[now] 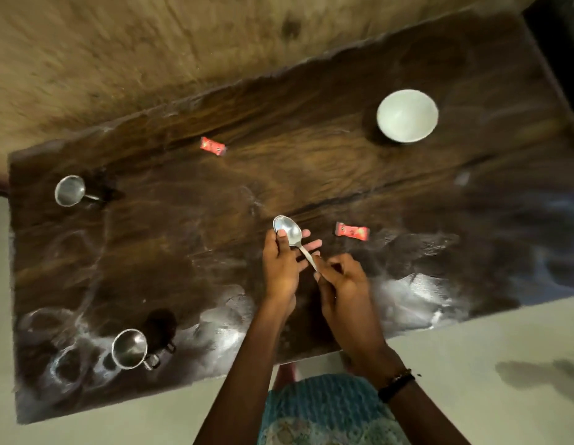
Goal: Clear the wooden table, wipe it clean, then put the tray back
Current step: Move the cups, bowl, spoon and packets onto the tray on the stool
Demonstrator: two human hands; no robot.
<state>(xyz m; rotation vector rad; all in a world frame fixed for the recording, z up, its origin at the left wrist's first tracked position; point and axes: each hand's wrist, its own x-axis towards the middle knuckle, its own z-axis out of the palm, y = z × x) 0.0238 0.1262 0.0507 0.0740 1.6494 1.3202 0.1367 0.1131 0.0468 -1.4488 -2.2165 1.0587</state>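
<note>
A dark wooden table (183, 239) with pale smears fills the view. Above its middle I hold a steel spoon (290, 232). My right hand (340, 284) pinches the spoon's handle. My left hand (282, 261) touches the spoon's bowl with the thumb, its fingers stretched out under the spoon. A white bowl (407, 115) stands at the far right. Two steel cups sit on the left, one far (70, 190) and one near (130, 349). Two red wrappers lie flat, one in the far middle (212, 146), one (352, 231) just right of my hands. No tray is in view.
White powdery smears and ring marks cover the near edge of the table (407, 297) and its near left corner. A tan wall runs behind the table. Pale floor (472, 348) lies on the near side. My patterned clothing (324, 412) shows at the bottom.
</note>
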